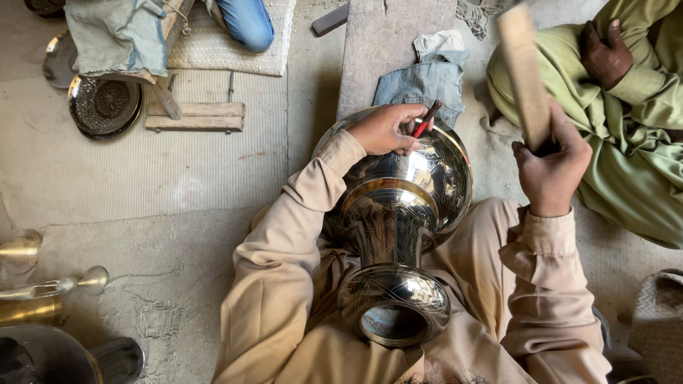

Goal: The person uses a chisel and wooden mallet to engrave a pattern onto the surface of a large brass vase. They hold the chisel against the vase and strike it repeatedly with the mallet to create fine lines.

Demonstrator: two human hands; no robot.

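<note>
A large shiny metal vase lies across my lap, its round body away from me and its open neck toward me. My left hand rests on the vase's round body and pinches a thin red and dark chisel against the metal. My right hand is raised to the right of the vase and grips a long wooden stick that points up and away.
A person in green clothes sits close at the right. Folded blue cloth lies on a stone slab beyond the vase. An engraved metal plate and wooden blocks lie at upper left; brass vessels stand at lower left.
</note>
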